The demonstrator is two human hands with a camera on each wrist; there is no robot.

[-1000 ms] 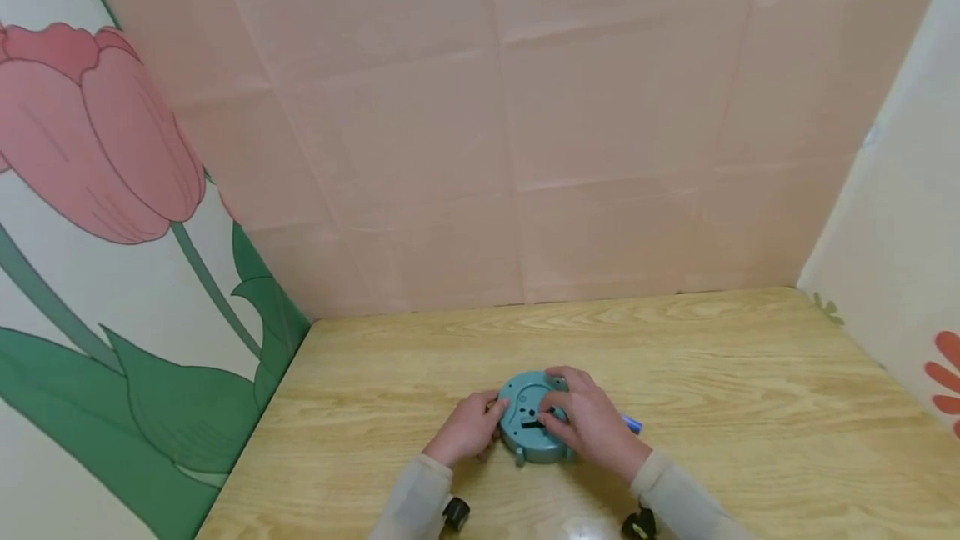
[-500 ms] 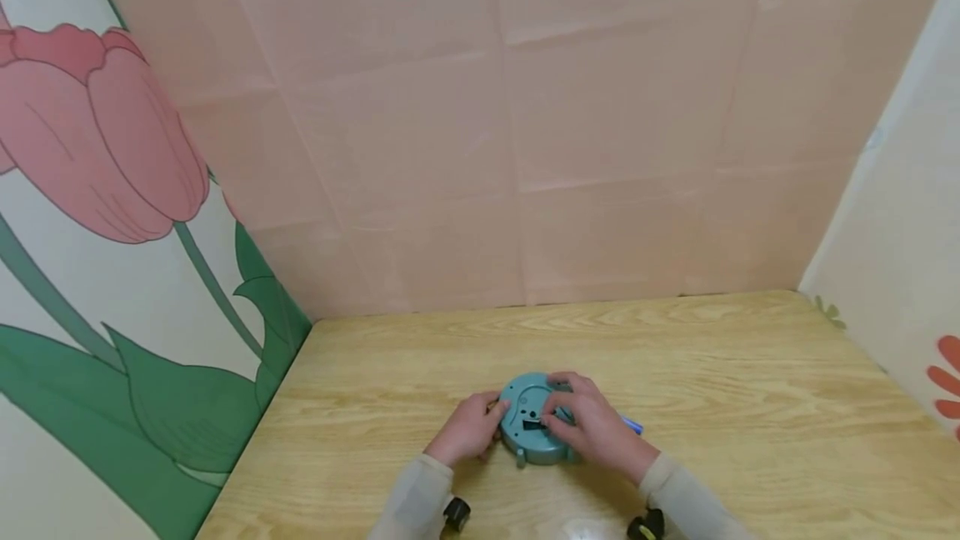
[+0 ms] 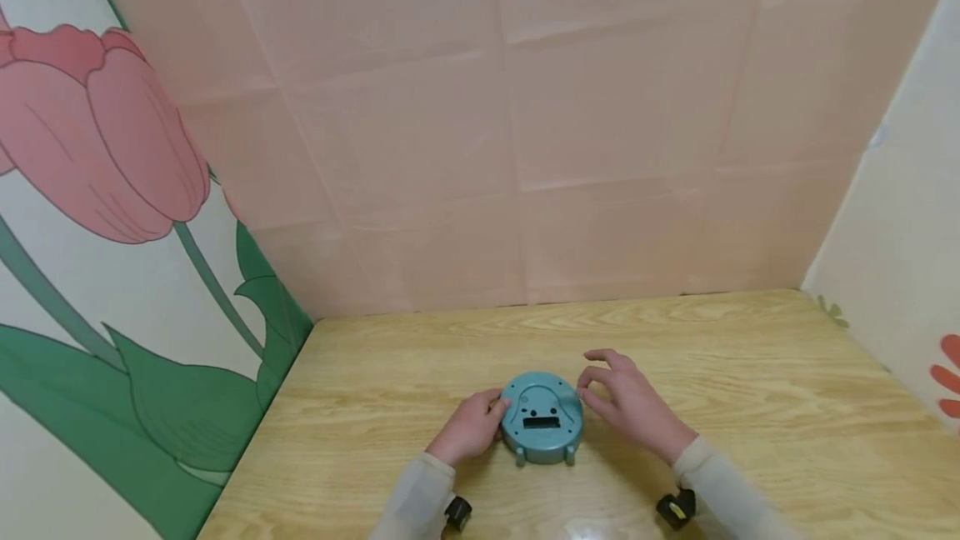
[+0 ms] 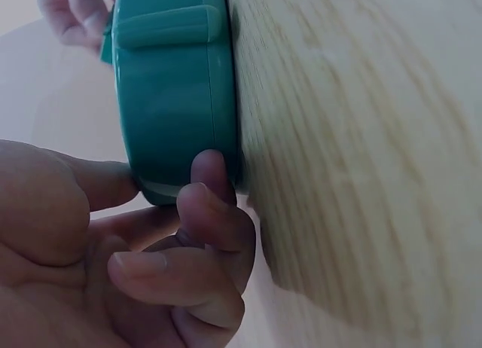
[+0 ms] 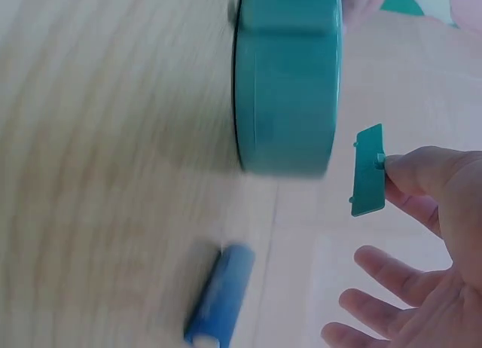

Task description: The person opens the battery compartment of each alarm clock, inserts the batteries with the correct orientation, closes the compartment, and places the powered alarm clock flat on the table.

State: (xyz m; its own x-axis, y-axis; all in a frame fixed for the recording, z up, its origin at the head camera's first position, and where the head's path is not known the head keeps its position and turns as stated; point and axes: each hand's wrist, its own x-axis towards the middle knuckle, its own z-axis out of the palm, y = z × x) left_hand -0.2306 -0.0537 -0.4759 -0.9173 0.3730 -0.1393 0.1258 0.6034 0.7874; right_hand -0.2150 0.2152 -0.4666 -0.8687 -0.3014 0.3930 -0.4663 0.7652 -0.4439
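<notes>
Teal round case (image 3: 546, 400): slot (image 3: 542, 422) now unobscured | left hand (image 3: 472, 426): grips its edge | right hand (image 3: 628, 400): pinches cover (image 5: 368, 175), other fingers spread, now right of case

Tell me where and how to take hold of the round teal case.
Grip the round teal case by its curved side wall, probably coming from its right, opposite the left hand. It lies flat with its slot facing up, that wall is bare, and the two small feet project from the near edge.
</notes>
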